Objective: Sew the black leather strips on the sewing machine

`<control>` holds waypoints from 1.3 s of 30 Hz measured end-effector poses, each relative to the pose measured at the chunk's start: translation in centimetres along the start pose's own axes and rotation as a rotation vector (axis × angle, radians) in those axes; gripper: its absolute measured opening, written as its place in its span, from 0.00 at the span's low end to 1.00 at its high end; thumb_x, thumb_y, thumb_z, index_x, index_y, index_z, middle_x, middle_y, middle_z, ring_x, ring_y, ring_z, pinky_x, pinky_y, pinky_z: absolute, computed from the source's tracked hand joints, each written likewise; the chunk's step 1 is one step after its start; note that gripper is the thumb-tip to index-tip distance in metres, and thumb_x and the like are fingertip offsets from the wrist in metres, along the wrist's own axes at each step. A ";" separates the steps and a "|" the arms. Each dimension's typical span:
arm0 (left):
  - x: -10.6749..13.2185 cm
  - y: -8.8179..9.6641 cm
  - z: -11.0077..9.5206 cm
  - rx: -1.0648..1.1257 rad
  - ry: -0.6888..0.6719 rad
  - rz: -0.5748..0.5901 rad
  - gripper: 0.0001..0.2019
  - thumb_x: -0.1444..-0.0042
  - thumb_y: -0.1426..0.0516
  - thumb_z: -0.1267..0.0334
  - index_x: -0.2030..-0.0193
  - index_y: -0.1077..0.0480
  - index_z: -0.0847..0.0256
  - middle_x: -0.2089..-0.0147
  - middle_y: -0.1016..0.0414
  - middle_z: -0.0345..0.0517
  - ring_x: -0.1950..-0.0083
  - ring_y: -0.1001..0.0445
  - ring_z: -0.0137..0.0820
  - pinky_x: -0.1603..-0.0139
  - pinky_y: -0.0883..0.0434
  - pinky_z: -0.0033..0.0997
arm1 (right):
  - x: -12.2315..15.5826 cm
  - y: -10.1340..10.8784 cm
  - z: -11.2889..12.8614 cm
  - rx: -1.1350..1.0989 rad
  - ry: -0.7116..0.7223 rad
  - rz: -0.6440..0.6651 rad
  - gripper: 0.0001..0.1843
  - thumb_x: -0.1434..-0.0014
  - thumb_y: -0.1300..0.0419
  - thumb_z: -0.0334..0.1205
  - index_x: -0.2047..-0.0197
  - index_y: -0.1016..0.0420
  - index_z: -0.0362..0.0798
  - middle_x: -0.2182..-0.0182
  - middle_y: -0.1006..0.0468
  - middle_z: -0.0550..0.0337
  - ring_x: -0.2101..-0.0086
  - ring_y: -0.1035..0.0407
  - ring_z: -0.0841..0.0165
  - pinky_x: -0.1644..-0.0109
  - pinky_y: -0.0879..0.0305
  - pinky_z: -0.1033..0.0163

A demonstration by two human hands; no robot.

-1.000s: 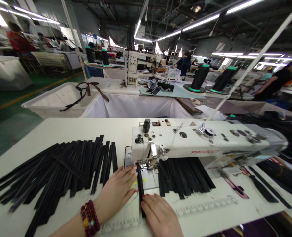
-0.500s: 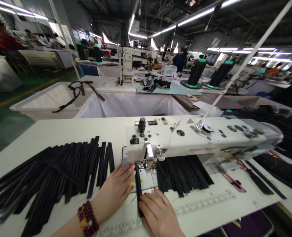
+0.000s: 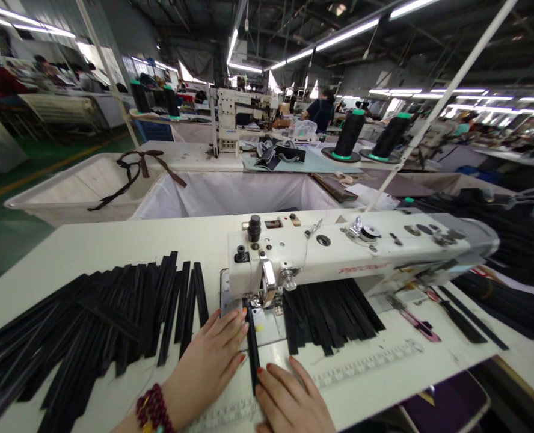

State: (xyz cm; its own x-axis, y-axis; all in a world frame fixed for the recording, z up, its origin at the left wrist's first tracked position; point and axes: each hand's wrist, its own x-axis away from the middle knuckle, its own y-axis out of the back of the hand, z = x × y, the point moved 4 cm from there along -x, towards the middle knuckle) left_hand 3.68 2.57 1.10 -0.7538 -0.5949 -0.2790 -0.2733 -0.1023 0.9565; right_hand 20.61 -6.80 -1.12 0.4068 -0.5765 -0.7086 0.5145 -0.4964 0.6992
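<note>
A narrow black strip runs from under the presser foot of a white sewing machine toward me. My left hand lies palm down along the strip's left side, fingers stretched out, fingertips close to the presser foot. At the strip's near end, my right hand rests with its fingers extended and slightly apart, the fingertips touching its right edge. Its thumb is hard to make out. Left of the machine is a loose pile of black strips. More black strips lie beneath the machine arm.
Pink-handled snips and a dark tapered tool lie right of the machine. A ruler marking runs along the table front. Beyond the table stand a white-lined bin and black thread cones. A person works farther back.
The whole view has shifted slightly, so the machine and table appear a little farther left. Both hands stay at the strip, which remains under the presser foot.
</note>
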 end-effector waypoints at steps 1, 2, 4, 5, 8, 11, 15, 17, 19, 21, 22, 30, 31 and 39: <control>-0.1 -0.2 0.2 -0.002 0.005 0.003 0.19 0.34 0.45 0.64 0.38 0.30 0.61 0.34 0.29 0.52 0.34 0.31 0.40 0.32 0.35 0.48 | -0.1 -0.1 -0.1 -0.003 -0.006 0.025 0.14 0.29 0.44 0.48 0.53 0.23 0.48 0.56 0.18 0.58 0.52 0.28 0.64 0.26 0.62 0.52; -0.2 -0.3 0.4 -0.006 0.010 0.007 0.19 0.34 0.45 0.64 0.38 0.30 0.61 0.34 0.28 0.52 0.34 0.31 0.41 0.32 0.35 0.48 | -0.3 -0.1 -0.3 -0.008 -0.014 0.052 0.14 0.30 0.43 0.48 0.53 0.23 0.48 0.56 0.18 0.57 0.52 0.28 0.63 0.26 0.63 0.51; -0.5 -0.6 0.8 -0.022 0.018 0.019 0.19 0.34 0.46 0.64 0.38 0.30 0.61 0.35 0.27 0.52 0.34 0.30 0.42 0.32 0.34 0.50 | -0.8 -0.1 -0.7 -0.022 -0.029 0.097 0.14 0.31 0.42 0.49 0.52 0.23 0.47 0.55 0.18 0.57 0.51 0.28 0.63 0.25 0.66 0.50; -0.6 -0.8 1.0 -0.032 0.020 0.026 0.19 0.34 0.46 0.64 0.38 0.30 0.61 0.35 0.27 0.52 0.35 0.30 0.42 0.33 0.34 0.51 | -1.1 0.0 -0.8 -0.026 -0.032 0.116 0.15 0.31 0.42 0.49 0.52 0.24 0.47 0.55 0.18 0.56 0.51 0.28 0.63 0.25 0.68 0.50; -1.1 -1.0 1.5 -0.038 0.026 0.040 0.19 0.34 0.46 0.63 0.38 0.30 0.62 0.36 0.27 0.53 0.35 0.29 0.44 0.34 0.33 0.52 | -2.1 0.0 -1.3 -0.026 -0.030 0.195 0.13 0.31 0.42 0.47 0.51 0.24 0.46 0.52 0.19 0.55 0.50 0.28 0.63 0.25 0.71 0.50; -1.6 -0.9 1.8 -0.033 0.035 0.031 0.18 0.34 0.47 0.63 0.40 0.29 0.64 0.39 0.24 0.55 0.37 0.28 0.45 0.35 0.33 0.54 | -3.0 0.1 -1.7 -0.050 -0.057 0.199 0.13 0.32 0.40 0.45 0.51 0.25 0.46 0.51 0.19 0.56 0.50 0.29 0.63 0.26 0.71 0.51; -2.0 -1.0 2.2 -0.057 0.040 0.026 0.16 0.34 0.49 0.64 0.46 0.26 0.66 0.45 0.22 0.57 0.41 0.26 0.47 0.38 0.30 0.54 | -4.2 0.0 -2.2 -0.084 -0.105 0.163 0.11 0.32 0.40 0.41 0.50 0.25 0.45 0.52 0.19 0.57 0.51 0.29 0.64 0.26 0.68 0.53; -2.1 -1.1 2.4 -0.056 0.041 0.036 0.16 0.33 0.50 0.65 0.48 0.25 0.66 0.47 0.21 0.57 0.43 0.26 0.47 0.39 0.29 0.53 | -4.5 -0.4 -2.5 -0.082 -0.112 0.181 0.10 0.32 0.40 0.39 0.49 0.25 0.45 0.52 0.19 0.57 0.50 0.30 0.64 0.26 0.68 0.52; -2.2 -1.2 2.6 -0.048 0.041 0.045 0.16 0.33 0.50 0.65 0.48 0.25 0.66 0.48 0.21 0.57 0.44 0.26 0.46 0.40 0.28 0.53 | -4.6 -0.9 -2.9 -0.073 -0.104 0.206 0.10 0.32 0.42 0.35 0.49 0.25 0.44 0.51 0.20 0.56 0.50 0.30 0.63 0.26 0.67 0.50; -2.3 -1.2 2.7 -0.037 0.041 0.052 0.16 0.33 0.50 0.65 0.47 0.25 0.66 0.48 0.21 0.57 0.44 0.26 0.46 0.40 0.28 0.53 | -4.6 -1.4 -3.2 -0.059 -0.091 0.229 0.12 0.32 0.44 0.32 0.48 0.25 0.44 0.50 0.20 0.55 0.49 0.31 0.62 0.27 0.65 0.48; -2.3 -1.2 2.7 -0.031 0.039 0.054 0.16 0.33 0.50 0.66 0.47 0.25 0.65 0.48 0.21 0.57 0.43 0.26 0.46 0.40 0.29 0.53 | -4.7 -1.7 -3.3 -0.050 -0.088 0.240 0.12 0.32 0.44 0.31 0.47 0.25 0.43 0.50 0.21 0.54 0.49 0.32 0.62 0.27 0.64 0.46; -2.5 -1.2 3.0 -0.020 0.031 0.044 0.16 0.36 0.48 0.66 0.44 0.27 0.63 0.48 0.22 0.55 0.42 0.27 0.46 0.40 0.28 0.51 | -6.3 -3.2 -4.5 0.101 -0.090 0.325 0.11 0.33 0.42 0.30 0.48 0.25 0.44 0.52 0.21 0.52 0.51 0.30 0.60 0.35 0.46 0.48; -2.5 -1.1 3.0 -0.018 0.029 0.035 0.17 0.35 0.48 0.66 0.42 0.28 0.63 0.48 0.22 0.55 0.42 0.27 0.46 0.40 0.29 0.51 | -6.5 -3.3 -4.6 0.125 -0.086 0.326 0.11 0.33 0.42 0.30 0.49 0.25 0.44 0.54 0.21 0.51 0.52 0.30 0.60 0.37 0.44 0.48; -2.5 -1.3 2.8 -0.004 0.036 0.027 0.14 0.35 0.49 0.67 0.46 0.27 0.63 0.47 0.22 0.54 0.41 0.28 0.46 0.37 0.33 0.52 | -8.0 -4.9 -5.0 0.183 -0.089 0.335 0.13 0.35 0.42 0.28 0.48 0.25 0.41 0.61 0.21 0.51 0.57 0.29 0.58 0.43 0.40 0.48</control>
State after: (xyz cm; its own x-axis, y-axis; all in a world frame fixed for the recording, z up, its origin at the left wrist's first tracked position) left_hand 4.23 6.44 0.36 -0.7388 -0.6258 -0.2500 -0.2510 -0.0888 0.9639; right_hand 18.62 3.50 0.59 0.4586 -0.7762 -0.4326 0.2174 -0.3740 0.9016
